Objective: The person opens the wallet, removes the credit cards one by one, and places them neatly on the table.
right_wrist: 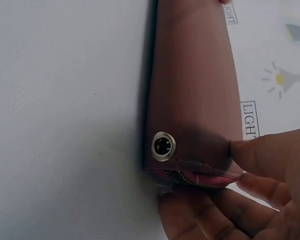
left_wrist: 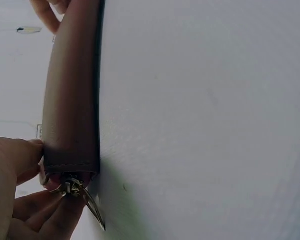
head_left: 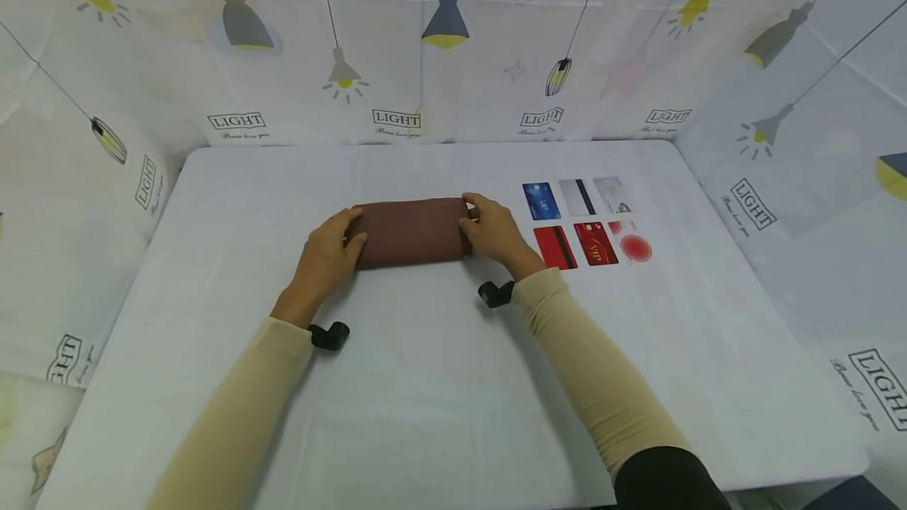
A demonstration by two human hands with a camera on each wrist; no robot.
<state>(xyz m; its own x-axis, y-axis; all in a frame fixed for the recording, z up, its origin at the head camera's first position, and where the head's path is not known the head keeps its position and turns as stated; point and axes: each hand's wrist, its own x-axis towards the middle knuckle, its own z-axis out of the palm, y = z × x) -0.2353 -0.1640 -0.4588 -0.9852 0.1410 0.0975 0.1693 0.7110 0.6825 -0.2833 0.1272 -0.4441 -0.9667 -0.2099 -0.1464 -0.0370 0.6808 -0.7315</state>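
Observation:
A long brown wallet (head_left: 414, 233) lies across the middle of the white table, between both hands. My left hand (head_left: 329, 252) grips its left end, thumb on the upper face and fingers round the end. There, in the left wrist view, a metal clasp with a zip pull (left_wrist: 92, 207) hangs out. At the other end my right hand (head_left: 494, 233) pinches the wallet between thumb and fingers. The right wrist view shows a metal eyelet (right_wrist: 163, 146) near that end and a zipped edge with pink lining (right_wrist: 212, 179).
Several cards lie in two rows right of the wallet, among them a blue card (head_left: 542, 201), a red VIP card (head_left: 596, 243) and a white card with a red circle (head_left: 634, 248). Lamp-patterned cloth (head_left: 482, 38) hangs behind the white table (head_left: 425, 392).

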